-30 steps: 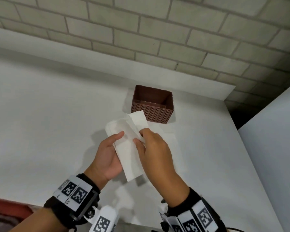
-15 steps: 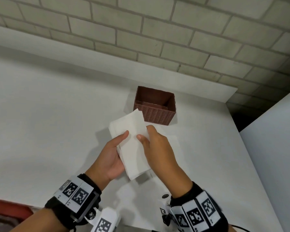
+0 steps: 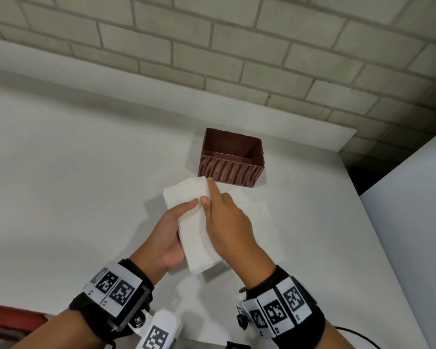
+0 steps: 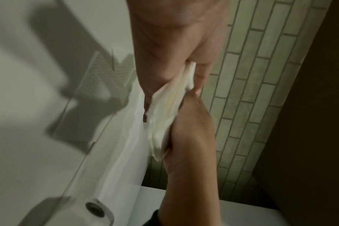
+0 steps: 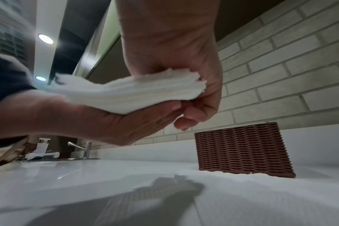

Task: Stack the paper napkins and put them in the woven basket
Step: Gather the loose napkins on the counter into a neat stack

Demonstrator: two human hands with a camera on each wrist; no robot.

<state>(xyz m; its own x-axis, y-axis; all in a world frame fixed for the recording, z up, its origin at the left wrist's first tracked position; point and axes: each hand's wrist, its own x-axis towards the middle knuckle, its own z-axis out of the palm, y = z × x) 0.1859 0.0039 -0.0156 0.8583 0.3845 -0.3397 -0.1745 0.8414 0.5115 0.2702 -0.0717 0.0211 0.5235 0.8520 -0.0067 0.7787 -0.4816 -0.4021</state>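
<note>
A stack of white paper napkins (image 3: 195, 230) is held above the white counter, just in front of the brown woven basket (image 3: 230, 170). My left hand (image 3: 184, 209) holds it from the left, thumb on top and fingers underneath. My right hand (image 3: 209, 195) grips its right edge, thumb on top and index finger stretched along the far edge. In the right wrist view the stack (image 5: 135, 91) lies on the left palm (image 5: 106, 122) with right fingers (image 5: 199, 105) curled round its end. Another napkin (image 3: 262, 222) lies flat on the counter beneath my right hand. The basket looks empty.
A brick wall (image 3: 237, 59) and a low white ledge run behind the basket. A white panel (image 3: 413, 235) stands at the right. The right wrist view shows a faucet (image 5: 85, 148) and sink far off to the left along the counter (image 5: 87, 175).
The loose top napkin has been squared onto the stack. My right index finger has stretched out along the far edge. The stack sits slightly closer to the basket.
</note>
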